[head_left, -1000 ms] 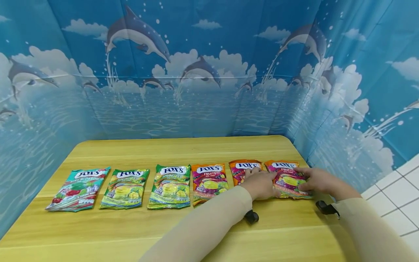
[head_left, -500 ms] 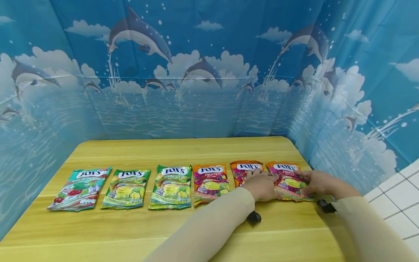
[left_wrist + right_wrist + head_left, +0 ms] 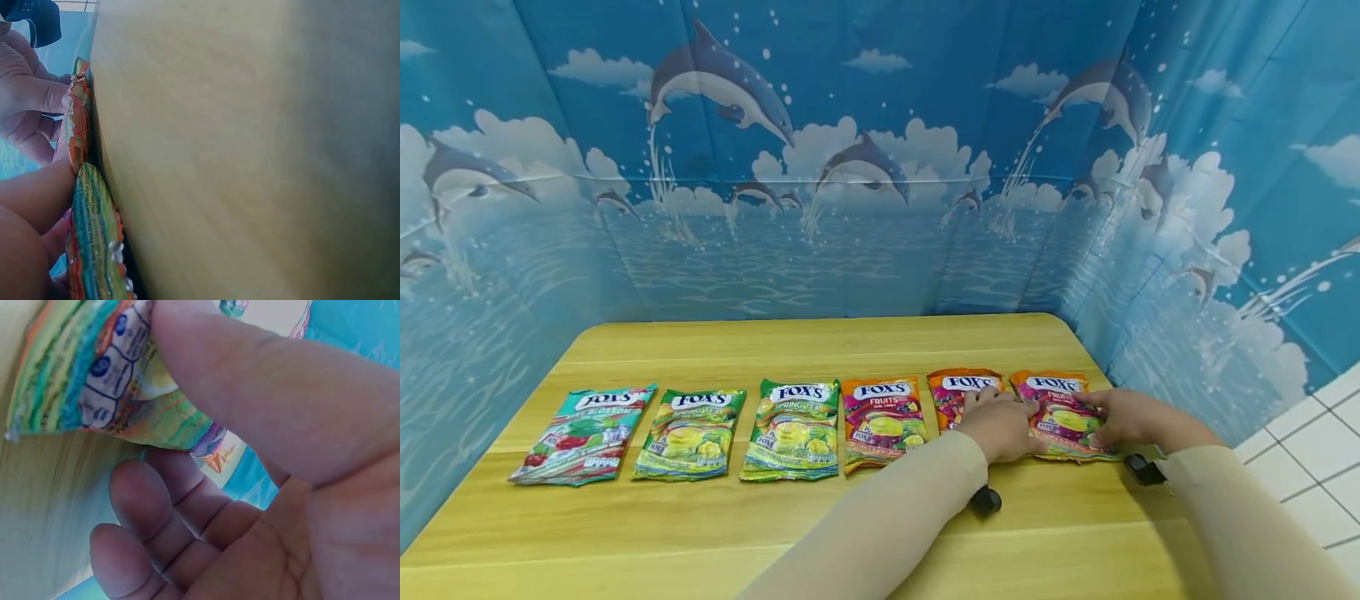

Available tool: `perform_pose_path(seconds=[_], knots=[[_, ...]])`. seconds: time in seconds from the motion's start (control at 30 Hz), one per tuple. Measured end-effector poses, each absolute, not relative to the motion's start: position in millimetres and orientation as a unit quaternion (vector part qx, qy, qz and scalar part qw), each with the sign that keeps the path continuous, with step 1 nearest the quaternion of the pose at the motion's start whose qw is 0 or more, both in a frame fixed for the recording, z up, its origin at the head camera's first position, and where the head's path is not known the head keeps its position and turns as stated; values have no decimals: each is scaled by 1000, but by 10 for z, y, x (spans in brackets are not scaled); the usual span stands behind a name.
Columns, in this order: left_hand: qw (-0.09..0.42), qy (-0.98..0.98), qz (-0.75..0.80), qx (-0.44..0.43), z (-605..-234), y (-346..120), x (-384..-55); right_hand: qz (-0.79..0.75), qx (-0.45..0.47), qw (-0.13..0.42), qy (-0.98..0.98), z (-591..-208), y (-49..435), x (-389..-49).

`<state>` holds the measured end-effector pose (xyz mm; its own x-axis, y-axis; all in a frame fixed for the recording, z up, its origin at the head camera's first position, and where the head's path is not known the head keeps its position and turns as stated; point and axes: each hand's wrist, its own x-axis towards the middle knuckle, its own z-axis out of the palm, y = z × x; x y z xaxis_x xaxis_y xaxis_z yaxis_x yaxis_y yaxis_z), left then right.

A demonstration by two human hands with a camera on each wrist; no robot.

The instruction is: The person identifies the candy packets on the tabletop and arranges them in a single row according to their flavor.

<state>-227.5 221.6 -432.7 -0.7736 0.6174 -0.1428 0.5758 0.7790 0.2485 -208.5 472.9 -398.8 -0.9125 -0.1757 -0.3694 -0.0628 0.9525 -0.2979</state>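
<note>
Six... Several FOX'S candy bags lie in a row on the wooden table. My left hand (image 3: 997, 425) rests with its fingers spread over the second orange and purple bag from the right (image 3: 945, 400), covering much of it. Its thumb side reaches the left edge of the rightmost bag (image 3: 1060, 418), labelled FRUITS. At that bag's right edge is my right hand (image 3: 1138, 419); the right wrist view shows the thumb (image 3: 219, 369) on top of the bag (image 3: 125, 375) and the other fingers curled by its edge. In the left wrist view the two bags' ends nearly meet.
To the left lie another FRUITS bag (image 3: 883, 421), two green SPRING TEA bags (image 3: 792, 429) and a teal bag (image 3: 583, 437) at the far left. A blue dolphin-print curtain (image 3: 865, 250) surrounds the wooden table (image 3: 700, 533) at the back and sides.
</note>
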Motion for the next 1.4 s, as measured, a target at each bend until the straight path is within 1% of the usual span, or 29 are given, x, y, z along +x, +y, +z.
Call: perform_pose_path(seconds=[0.47,0.67,0.93,1.4], knots=[[111,938,97,313,-4300,2205,-2263,-129,-58,192,971,-3950,4675,-2072],[118,936,107,314,-4299,2194,-2257,-131,-48,199,970,-3941,4657,-2060],[110,936,104,318,-4303,2197,-2270,-137,-46,198,969,-3950,4672,-2057],[113,939,91,311,-4267,2213,-2250,-143,-42,202,968,-3943,4688,-2055]])
